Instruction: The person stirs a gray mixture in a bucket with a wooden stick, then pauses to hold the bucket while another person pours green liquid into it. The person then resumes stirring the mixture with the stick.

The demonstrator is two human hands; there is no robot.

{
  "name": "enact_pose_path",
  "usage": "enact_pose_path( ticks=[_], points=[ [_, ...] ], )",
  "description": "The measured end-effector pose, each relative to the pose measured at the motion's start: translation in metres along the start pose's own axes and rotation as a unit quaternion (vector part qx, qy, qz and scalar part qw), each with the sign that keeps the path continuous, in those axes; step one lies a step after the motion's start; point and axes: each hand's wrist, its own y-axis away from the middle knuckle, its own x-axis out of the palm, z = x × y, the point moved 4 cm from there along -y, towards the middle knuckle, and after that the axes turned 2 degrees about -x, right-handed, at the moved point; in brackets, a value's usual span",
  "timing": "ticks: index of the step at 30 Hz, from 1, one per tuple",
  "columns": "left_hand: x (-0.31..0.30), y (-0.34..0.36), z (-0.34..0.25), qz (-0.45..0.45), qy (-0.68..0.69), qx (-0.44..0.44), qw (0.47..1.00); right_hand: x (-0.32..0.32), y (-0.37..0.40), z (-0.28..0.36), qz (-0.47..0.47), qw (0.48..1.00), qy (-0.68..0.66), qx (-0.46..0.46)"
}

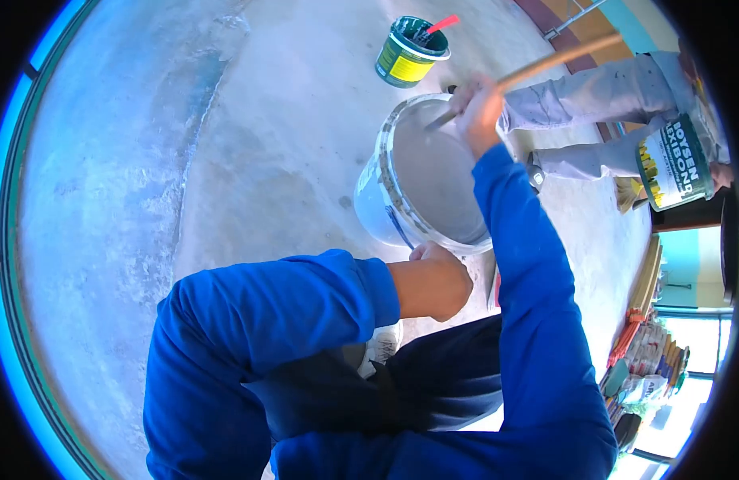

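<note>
A large white bucket stands on the floor in front of me, holding a smooth grey liquid mixture. My right hand is wrapped around a wooden stick above the far side of the bucket. The stick's lower end dips into the mixture, while its other end points up to the right. Closed at the bucket's near rim is my left hand, its fingers partly hidden behind the wrist. Smears of grey mark the bucket's rim.
Beyond the bucket sits a green pail with a yellow label and a red-handled tool. A person in grey trousers stands at right, holding a green-and-white Boysen Flexibond pail. Piled materials lie farther right.
</note>
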Motion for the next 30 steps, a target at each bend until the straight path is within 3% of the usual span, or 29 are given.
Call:
enact_pose_path(
  ticks=[4,5,6,8,10,12,16,18,20,22,24,26,28,30],
  points=[
    [-0.003,0.005,0.002,-0.013,0.008,0.002,1.000,-0.032,0.079,0.026,0.148,0.970,-0.004,0.195],
    [-0.004,0.008,0.003,-0.014,0.010,0.003,1.000,-0.042,0.074,0.041,0.159,0.970,0.021,0.185],
    [-0.002,0.005,0.005,-0.013,0.018,0.006,1.000,-0.056,0.070,0.057,0.166,0.970,0.043,0.172],
    [0.000,0.001,0.008,-0.012,0.025,0.011,1.000,-0.074,0.032,0.090,0.058,0.979,0.098,0.171],
    [-0.003,0.006,0.010,-0.010,0.019,0.002,1.000,-0.068,0.000,0.106,0.010,0.981,0.196,0.014],
    [0.003,0.004,0.011,0.001,0.008,-0.009,1.000,-0.050,-0.026,0.095,-0.019,0.980,0.184,-0.070],
    [0.000,0.002,0.007,0.009,0.013,-0.004,1.000,-0.002,-0.042,0.042,-0.041,0.987,0.102,-0.118],
    [-0.002,-0.003,0.001,0.013,0.013,0.006,1.000,0.020,0.003,0.023,0.047,0.990,0.054,-0.118],
    [-0.004,-0.004,-0.003,0.017,0.005,0.011,1.000,0.010,0.054,0.002,0.169,0.984,-0.018,0.062],
    [-0.005,-0.002,-0.004,0.016,0.006,0.012,1.000,-0.003,0.109,0.032,0.180,0.969,0.001,0.168],
    [-0.004,0.001,-0.002,0.015,0.011,0.010,1.000,-0.036,0.124,0.061,0.282,0.948,0.089,0.115],
    [-0.003,0.004,0.005,0.005,0.014,0.000,1.000,-0.079,0.104,0.072,0.185,0.968,0.134,0.108],
    [-0.004,0.006,0.009,0.000,0.016,-0.011,1.000,-0.098,0.058,0.080,0.054,0.987,0.149,0.032],
    [-0.003,0.007,0.010,0.006,0.016,-0.022,1.000,-0.097,0.002,0.072,0.017,0.988,0.156,0.007]
  ],
)
